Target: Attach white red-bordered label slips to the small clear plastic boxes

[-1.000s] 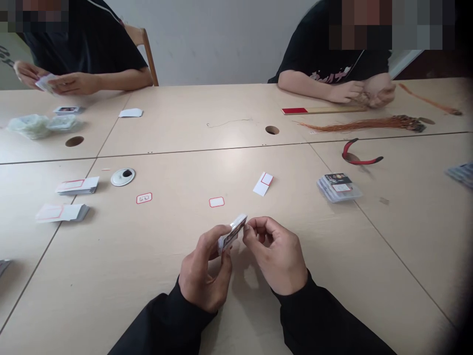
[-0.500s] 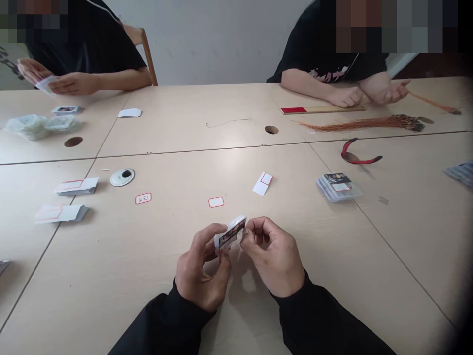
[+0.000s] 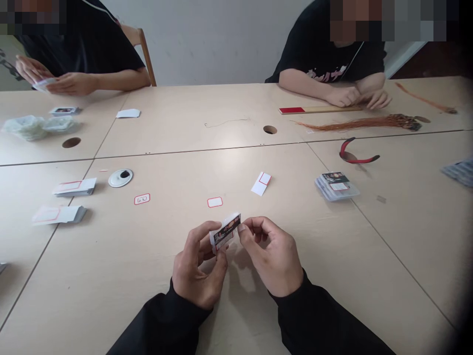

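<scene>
Two bare hands work over the pale wood table, black sleeves to the wrists. A small stack of cards, printed face up, is held tilted just above the table between them, and all positions here are noted from it. The left hand pinches the stack's lower end between thumb and curled fingers, a grip that steadies it and leaves the printed face open to view. The right hand is curled, with thumb and forefinger close together at the stack's right end; whether they grip it or only touch it, I cannot tell. Straight ahead of the stack lies a small red-bordered label, and ahead and to its right a white card with a red outline. Farther right sits a pile of clear sleeves holding photo cards, kept together as one lot. To the stack's left, two piles of white cards lie one behind the other. Far beyond the stack, a co-worker's hands rest beside a wooden ruler and a bundle of orange strands.
</scene>
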`<state>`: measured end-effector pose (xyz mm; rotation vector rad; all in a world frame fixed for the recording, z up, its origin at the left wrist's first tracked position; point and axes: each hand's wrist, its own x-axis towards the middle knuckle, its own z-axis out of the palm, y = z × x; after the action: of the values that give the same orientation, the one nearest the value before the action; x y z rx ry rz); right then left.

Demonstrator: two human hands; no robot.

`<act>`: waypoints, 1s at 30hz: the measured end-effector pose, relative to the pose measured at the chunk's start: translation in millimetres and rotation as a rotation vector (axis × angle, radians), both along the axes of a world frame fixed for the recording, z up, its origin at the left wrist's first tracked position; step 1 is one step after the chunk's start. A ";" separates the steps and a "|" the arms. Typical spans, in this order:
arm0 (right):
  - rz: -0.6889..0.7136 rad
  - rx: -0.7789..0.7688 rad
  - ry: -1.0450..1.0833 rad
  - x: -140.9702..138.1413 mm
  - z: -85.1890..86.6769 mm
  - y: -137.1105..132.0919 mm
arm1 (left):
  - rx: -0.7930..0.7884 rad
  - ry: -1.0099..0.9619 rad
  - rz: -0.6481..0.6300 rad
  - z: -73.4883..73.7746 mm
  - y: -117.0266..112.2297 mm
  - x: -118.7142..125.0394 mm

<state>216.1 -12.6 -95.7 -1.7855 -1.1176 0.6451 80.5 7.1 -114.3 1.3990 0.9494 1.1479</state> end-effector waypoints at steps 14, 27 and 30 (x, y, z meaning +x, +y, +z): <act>0.043 0.139 -0.134 -2.8 -0.8 -4.3 | -0.358 -0.206 -0.056 14.7 2.2 3.6; 0.014 0.153 -0.144 -2.2 -0.1 -2.8 | -0.518 -0.261 -0.064 21.9 8.4 2.4; -0.021 0.104 -0.119 -2.0 -1.2 -2.0 | -0.521 -0.267 -0.072 20.8 9.0 1.8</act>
<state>214.1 -14.6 -96.9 -1.7621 -1.1887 0.4645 82.3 16.1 -93.5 0.8313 0.9137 0.9180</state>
